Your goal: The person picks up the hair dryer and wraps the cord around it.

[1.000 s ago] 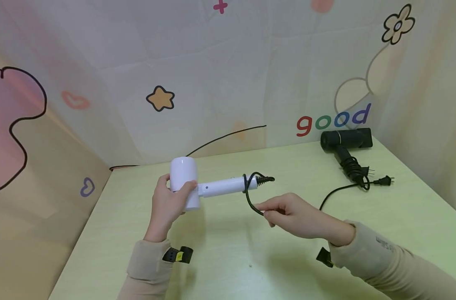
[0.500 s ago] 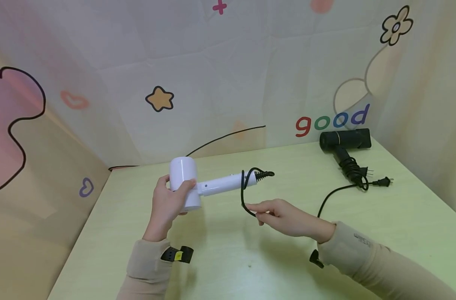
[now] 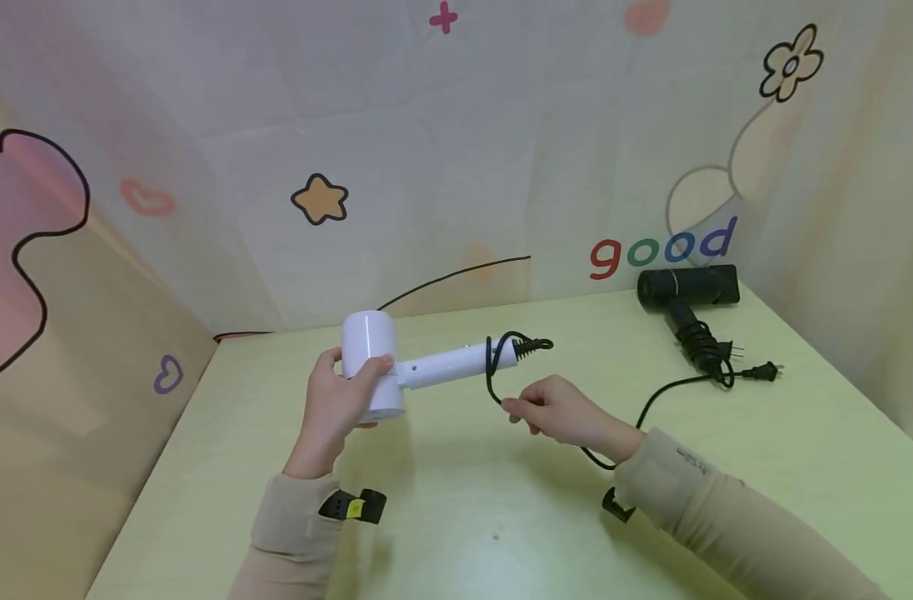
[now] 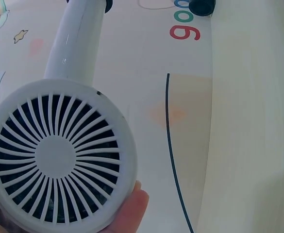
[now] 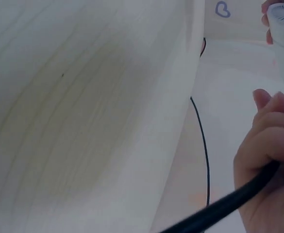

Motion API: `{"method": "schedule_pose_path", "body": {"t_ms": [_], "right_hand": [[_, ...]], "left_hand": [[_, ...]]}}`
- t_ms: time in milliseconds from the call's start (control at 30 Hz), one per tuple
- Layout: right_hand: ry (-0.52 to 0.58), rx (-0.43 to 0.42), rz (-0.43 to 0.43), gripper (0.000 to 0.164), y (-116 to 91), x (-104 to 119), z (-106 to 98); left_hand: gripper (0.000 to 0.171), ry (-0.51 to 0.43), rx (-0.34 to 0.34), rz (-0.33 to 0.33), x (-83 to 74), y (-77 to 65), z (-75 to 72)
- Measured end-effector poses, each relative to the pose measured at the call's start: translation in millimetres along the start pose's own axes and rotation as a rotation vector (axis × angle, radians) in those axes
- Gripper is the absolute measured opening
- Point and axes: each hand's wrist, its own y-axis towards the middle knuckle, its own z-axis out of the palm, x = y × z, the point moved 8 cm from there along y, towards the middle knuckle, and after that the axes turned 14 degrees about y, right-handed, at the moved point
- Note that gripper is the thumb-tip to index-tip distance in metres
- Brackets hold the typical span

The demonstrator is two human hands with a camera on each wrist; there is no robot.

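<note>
My left hand point(image 3: 335, 407) grips a white hair dryer point(image 3: 449, 367) by its barrel, thumb across the front. The handle points right and tilts slightly up. In the left wrist view the slatted round grille point(image 4: 57, 155) of the dryer faces the camera. A black power cord point(image 3: 490, 379) leaves the ribbed sleeve at the handle's end and loops round the handle. My right hand point(image 3: 565, 412) pinches this cord just below and right of the handle. In the right wrist view the cord point(image 5: 224, 204) runs through the curled fingers and trails away.
On the table point(image 3: 441, 517), at the back right, lies a black hair dryer point(image 3: 689, 286) with its cord point(image 3: 700, 346) wound round its handle. Beside it rests a black plug point(image 3: 761, 372), its cord running toward my right forearm. A printed curtain point(image 3: 426, 150) stands behind the table.
My right hand has moved left and slightly up, drawing the cord closer beneath the handle. The handle's end has tipped up a little; my left hand keeps its grip.
</note>
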Motion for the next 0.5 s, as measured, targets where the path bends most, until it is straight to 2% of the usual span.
{"method": "schedule_pose_path", "body": {"t_ms": [100, 267, 500], "right_hand": [[-0.031, -0.026, 0.003, 0.036, 4, -4, -4], [-0.066, -0.049, -0.019, 0.029, 9, -5, -10], [-0.082, -0.092, -0.078, 0.026, 13, -3, -18]], "left_hand": [[0.078, 0.001, 0.007, -0.006, 0.4, 0.5, -0.1], [0.078, 0.003, 0.018, -0.015, 1.9, 0.3, 0.5], [0.078, 0.002, 0.027, -0.018, 5.0, -0.2, 1.8]]}}
